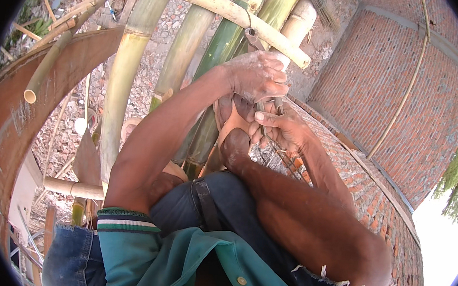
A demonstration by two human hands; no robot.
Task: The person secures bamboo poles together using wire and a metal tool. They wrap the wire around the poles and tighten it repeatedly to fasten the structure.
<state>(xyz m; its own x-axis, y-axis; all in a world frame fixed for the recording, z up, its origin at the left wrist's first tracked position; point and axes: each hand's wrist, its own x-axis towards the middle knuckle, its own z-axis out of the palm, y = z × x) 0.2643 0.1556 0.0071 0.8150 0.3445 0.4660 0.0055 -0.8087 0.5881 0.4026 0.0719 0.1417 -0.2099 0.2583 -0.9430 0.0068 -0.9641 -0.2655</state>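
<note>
My left hand [259, 76] is wrapped round a grey metal tool that looks like a pair of pincers [253, 38]. The tool's rounded head sticks out above the fist, against a thin wire loop at a crosswise bamboo pole [219, 3]. Below the fist its two slim handles show, and my right hand [287, 127] closes thumb and fingers on one of them. Behind the crosspiece run several thick bamboo poles, among them a dark green one [221, 49]. Just under my hands, my foot [235, 124] in a tan-strapped sandal stands on the bamboo. The fingertips are partly hidden.
A brick wall [376, 74] rises at the right, with a thin pole [407, 93] leaning on it. A curved brown board [54, 84] stands at the left beside a cut bamboo end [38, 85]. Rubble [151, 71] lies far below between the poles.
</note>
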